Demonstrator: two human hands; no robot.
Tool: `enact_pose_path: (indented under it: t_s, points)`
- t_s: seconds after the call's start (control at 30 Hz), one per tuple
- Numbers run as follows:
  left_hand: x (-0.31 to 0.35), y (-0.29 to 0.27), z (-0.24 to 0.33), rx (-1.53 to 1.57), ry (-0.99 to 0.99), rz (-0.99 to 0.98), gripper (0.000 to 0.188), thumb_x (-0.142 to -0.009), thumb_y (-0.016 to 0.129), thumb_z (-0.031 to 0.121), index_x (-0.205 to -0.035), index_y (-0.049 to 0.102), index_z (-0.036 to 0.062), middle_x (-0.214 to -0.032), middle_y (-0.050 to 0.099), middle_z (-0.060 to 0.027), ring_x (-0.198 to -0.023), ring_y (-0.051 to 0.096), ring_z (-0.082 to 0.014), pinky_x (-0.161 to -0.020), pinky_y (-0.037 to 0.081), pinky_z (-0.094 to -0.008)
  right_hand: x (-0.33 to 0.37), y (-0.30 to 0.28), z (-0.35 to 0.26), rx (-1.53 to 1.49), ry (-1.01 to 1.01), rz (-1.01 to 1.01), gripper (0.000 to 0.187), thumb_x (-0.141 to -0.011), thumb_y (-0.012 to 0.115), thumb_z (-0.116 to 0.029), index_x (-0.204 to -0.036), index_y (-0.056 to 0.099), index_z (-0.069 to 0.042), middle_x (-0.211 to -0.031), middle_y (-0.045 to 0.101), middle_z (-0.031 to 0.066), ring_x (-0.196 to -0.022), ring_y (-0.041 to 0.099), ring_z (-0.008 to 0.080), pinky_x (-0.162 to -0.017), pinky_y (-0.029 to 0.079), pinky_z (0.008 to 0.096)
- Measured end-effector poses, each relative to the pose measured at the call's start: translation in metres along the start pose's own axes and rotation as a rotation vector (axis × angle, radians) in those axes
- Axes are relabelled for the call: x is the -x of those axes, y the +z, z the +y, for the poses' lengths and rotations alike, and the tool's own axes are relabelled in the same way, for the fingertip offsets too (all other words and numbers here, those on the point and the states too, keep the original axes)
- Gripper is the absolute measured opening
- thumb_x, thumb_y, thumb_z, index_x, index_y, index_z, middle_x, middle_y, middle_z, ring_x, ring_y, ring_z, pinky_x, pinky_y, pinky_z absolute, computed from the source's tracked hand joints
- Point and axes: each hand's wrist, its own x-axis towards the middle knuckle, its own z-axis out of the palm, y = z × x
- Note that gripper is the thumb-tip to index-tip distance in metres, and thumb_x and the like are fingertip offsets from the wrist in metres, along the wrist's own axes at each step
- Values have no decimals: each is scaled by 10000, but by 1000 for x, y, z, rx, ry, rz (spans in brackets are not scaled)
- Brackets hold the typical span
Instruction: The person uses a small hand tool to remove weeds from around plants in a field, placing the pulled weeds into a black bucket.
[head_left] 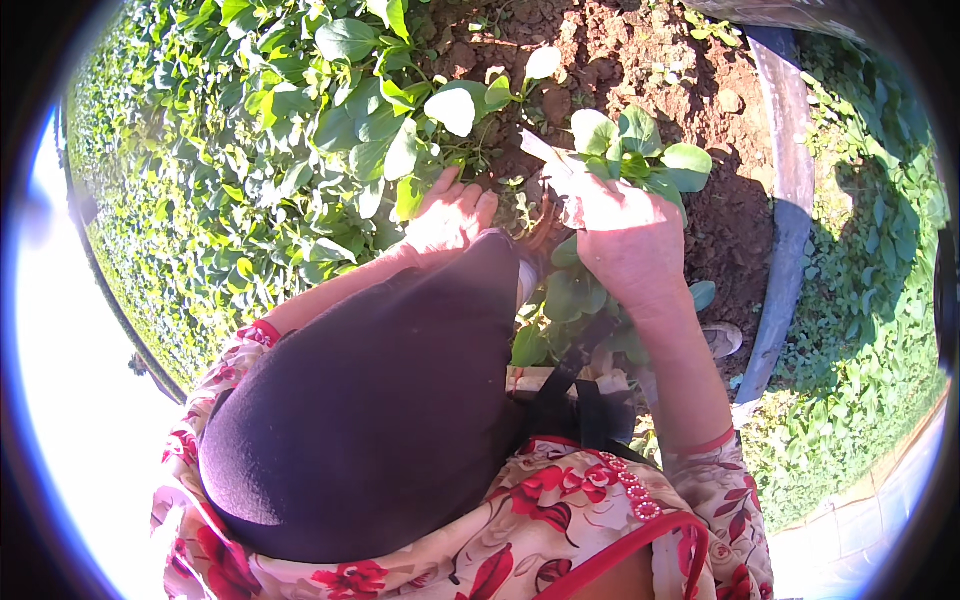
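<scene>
My left hand [450,215] reaches in low at the edge of the leafy green plants [375,130], its fingers slightly bent and apart near the stems; the thumb is hidden. Closed in a fist, my right hand [635,235] grips a pale, flat, narrow piece [545,152] that points up and left; its exact kind is unclear. Just beyond that fist is a cluster of broad green leaves [640,150]. Whether the hand also holds their stems cannot be seen. More shaded leaves [570,300] stand between my forearms.
Reddish clumpy soil [600,55] lies ahead. A long grey curved strip [785,200] borders it on the right, with low greenery [870,330] past it. Dark purple cloth [360,400] bulges in front of me. Part of a shoe [722,340] shows beside my right forearm.
</scene>
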Motion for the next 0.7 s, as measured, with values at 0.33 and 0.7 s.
enact_pose_path:
  t_s: [0.33, 0.7]
  points:
    - [-58, -36, -21, -48, -604, -314, 194, -695, 655, 148, -835, 598, 27, -784, 636, -147, -733, 667, -329, -670, 539, -413, -6, 7, -6, 19, -75, 46, 133, -790, 639, -185, -910, 639, -128, -659, 593, 22, -583, 608, 230, -541, 494, 369]
    - [-53, -33, -28, -30, -557, -304, 206, -700, 678, 195, -834, 607, 55, -776, 640, -120, -766, 657, -296, -700, 534, -405, -24, 24, -6, -107, 26, -114, 101, -797, 580, -181, -857, 653, -145, -676, 635, 74, -614, 632, 269, -585, 514, 393]
